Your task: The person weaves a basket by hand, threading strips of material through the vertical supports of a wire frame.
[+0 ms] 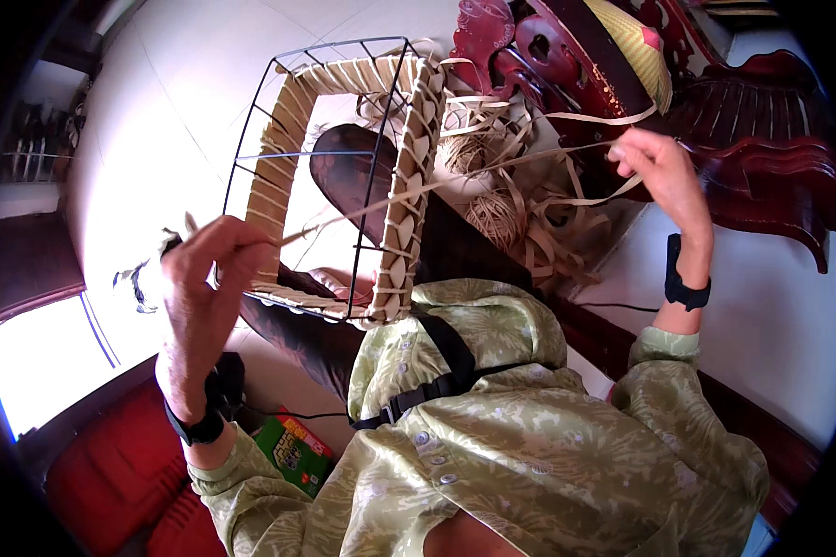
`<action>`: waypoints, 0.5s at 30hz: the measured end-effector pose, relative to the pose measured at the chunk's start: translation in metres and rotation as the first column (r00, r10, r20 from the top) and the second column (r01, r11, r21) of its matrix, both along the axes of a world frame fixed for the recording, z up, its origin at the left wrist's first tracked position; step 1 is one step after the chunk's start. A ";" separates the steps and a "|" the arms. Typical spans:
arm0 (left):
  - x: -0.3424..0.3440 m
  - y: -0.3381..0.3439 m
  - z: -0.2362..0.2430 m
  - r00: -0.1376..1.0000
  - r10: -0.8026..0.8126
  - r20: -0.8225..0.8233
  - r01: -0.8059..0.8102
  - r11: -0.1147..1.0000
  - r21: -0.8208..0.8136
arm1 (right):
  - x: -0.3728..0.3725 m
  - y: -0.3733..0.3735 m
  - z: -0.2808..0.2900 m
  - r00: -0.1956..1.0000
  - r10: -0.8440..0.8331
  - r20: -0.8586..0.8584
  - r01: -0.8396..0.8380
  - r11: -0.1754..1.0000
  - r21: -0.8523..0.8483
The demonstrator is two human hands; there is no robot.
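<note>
A long, thin tan strip (446, 182) is drawn fairly taut between my hands, slanting upward to the right. My left hand (215, 265) pinches one end near the basket frame's left side. My right hand (655, 172), fingers curled in, grips the other end off to the right. Behind the strip, a rectangular black wire basket frame (275, 167) stands tilted at my lap. Its edges are wrapped in tan strip, with wide, open gaps between the bare wires. The strip passes in front of the frame's right side; whether it is fastened there, I cannot tell.
Balls of tan twine (492, 219) and a tangle of flat loose strips (559, 249) lie right of the basket frame. Carved dark-red wooden furniture (752, 172) stands at the right. A green and red packet (293, 453) lies by a red seat (111, 469) at lower left.
</note>
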State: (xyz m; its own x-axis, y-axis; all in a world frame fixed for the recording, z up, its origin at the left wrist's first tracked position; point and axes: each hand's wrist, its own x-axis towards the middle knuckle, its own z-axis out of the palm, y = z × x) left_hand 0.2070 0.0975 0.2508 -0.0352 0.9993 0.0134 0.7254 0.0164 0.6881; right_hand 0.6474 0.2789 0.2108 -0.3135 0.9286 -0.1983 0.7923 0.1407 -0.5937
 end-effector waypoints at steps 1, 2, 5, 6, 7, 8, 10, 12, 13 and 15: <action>0.013 0.002 0.007 1.000 -0.009 -0.030 0.008 1.000 -0.017 | -0.005 -0.004 -0.005 0.996 0.074 0.052 -0.080 0.989 0.125; 0.022 0.007 0.008 0.992 -0.076 -0.096 0.081 0.996 0.048 | -0.017 -0.016 -0.003 0.985 0.129 0.119 -0.155 0.957 0.246; 0.050 0.016 0.005 0.966 -0.215 -0.145 0.230 0.969 0.091 | -0.102 -0.052 0.020 0.920 0.350 -0.174 -0.235 0.851 0.469; 0.060 0.020 0.007 0.953 -0.257 -0.161 0.276 0.954 0.114 | -0.127 -0.064 0.017 0.791 0.523 -0.316 -0.309 0.789 0.531; 0.065 0.023 0.007 0.946 -0.277 -0.167 0.298 0.947 0.117 | -0.148 -0.083 0.017 0.759 0.570 -0.314 -0.365 0.772 0.520; 0.067 0.024 0.009 0.948 -0.269 -0.171 0.293 0.947 0.135 | -0.165 -0.100 0.018 0.722 0.617 -0.313 -0.422 0.752 0.507; 0.067 0.024 0.013 0.952 -0.253 -0.174 0.282 0.943 0.174 | -0.182 -0.117 0.026 0.753 0.497 -0.431 -0.406 0.867 0.289; 0.059 0.015 0.015 0.973 -0.228 -0.043 0.232 0.958 0.169 | -0.193 -0.122 0.015 0.696 0.430 -0.574 -0.218 0.889 0.402; 0.056 0.002 0.019 0.990 -0.143 -0.018 0.144 0.973 0.183 | -0.194 -0.124 0.017 0.668 0.441 -0.599 -0.270 0.894 0.358; 0.057 -0.004 0.019 0.996 0.037 0.077 -0.058 0.957 0.285 | -0.186 -0.124 0.011 0.696 0.320 -0.643 -0.320 0.940 0.121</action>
State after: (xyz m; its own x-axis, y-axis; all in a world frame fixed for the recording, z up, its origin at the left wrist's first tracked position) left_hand 0.2645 0.0930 0.2703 -0.0936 0.9509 0.2949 0.6787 -0.1557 0.7177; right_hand 0.4616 0.1553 0.2219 -0.6428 0.7484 0.1636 0.1252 0.3133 -0.9414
